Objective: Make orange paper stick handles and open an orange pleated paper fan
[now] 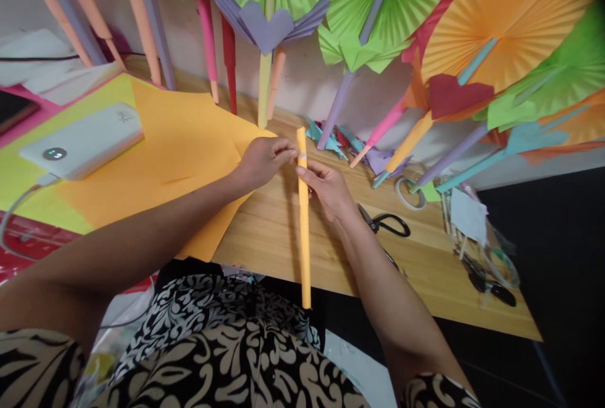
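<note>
1. We judge the rolling done: the orange sheet is already a tight, slim stick (303,219), straight from end to end.
2. What looks left is the fastening. A small pale strip, likely tape (301,156), sits at the stick's upper part, right between our fingertips, and it is not clearly pressed flat yet.
3. Our left hand (263,161) is pinched narrow on that strip and on the stick's upper part.
4. Our right hand (328,188) is curled around the stick just below the left, holding it steady from the other side.
5. The stick runs from above our hands down toward our lap; its lower end hangs past the near edge of the bench (265,238), and its top end pokes up beyond our fingers.
6. The stick looks smooth, evenly thin and matte orange; we cannot see its seam.
7. Left of our left hand lie flat orange sheets (179,143). Right of our right hand lie scissors (387,224), and beyond them a tape roll (409,193). Finished fans (501,29) hang well above our hands.
</note>
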{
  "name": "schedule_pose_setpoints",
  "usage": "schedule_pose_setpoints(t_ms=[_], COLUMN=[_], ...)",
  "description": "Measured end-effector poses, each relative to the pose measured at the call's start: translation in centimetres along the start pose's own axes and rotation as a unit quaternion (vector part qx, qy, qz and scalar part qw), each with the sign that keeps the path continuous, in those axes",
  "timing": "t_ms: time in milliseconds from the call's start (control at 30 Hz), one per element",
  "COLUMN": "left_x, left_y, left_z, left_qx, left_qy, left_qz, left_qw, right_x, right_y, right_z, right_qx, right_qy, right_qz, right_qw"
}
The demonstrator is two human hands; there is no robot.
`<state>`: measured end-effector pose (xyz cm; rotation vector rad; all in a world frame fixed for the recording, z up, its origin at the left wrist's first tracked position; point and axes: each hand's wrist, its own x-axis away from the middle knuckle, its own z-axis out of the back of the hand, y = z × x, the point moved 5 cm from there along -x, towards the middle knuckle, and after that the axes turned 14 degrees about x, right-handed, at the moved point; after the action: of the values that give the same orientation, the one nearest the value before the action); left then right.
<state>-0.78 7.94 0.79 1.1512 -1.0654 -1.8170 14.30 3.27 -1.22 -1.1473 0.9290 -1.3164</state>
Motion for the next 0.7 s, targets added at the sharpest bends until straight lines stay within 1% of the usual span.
schedule_pose_setpoints(t_ms=[100,200,300,433,600,700], left_x=[0.1,0.2,0.2,0.3,0.2,0.1], left_y=[0.0,0.4,0.8,1.2,1.2,0.9], left_z=[-0.1,-0.1,-0.2,-0.3,-0.6,-0.6], left_qx=[-0.015,-0.078,-0.134,-0.180,-0.220,-0.207], left_qy=[0.003,0.004,0.005,0.002,-0.010,-0.018], left_qz=[-0.007,-0.040,-0.067,-0.081,-0.074,-0.060], left_qw=[1.000,0.996,0.989,0.980,0.973,0.976], right_x=[0.0,0.0,-0.1,-0.1,0.1,0.2], right_y=[-0.1,0.1,0.2,0.2,0.0,0.0], right_z=[0.1,0.1,0.0,-0.2,-0.3,-0.4], right_qx=[-0.018,-0.019,-0.002,0.026,0.043,0.044], right_qy=[0.000,-0.002,-0.007,-0.012,-0.019,-0.021], right_qz=[-0.002,-0.005,0.001,0.009,0.012,0.008], right_qw=[1.000,1.000,1.000,1.000,0.999,0.999])
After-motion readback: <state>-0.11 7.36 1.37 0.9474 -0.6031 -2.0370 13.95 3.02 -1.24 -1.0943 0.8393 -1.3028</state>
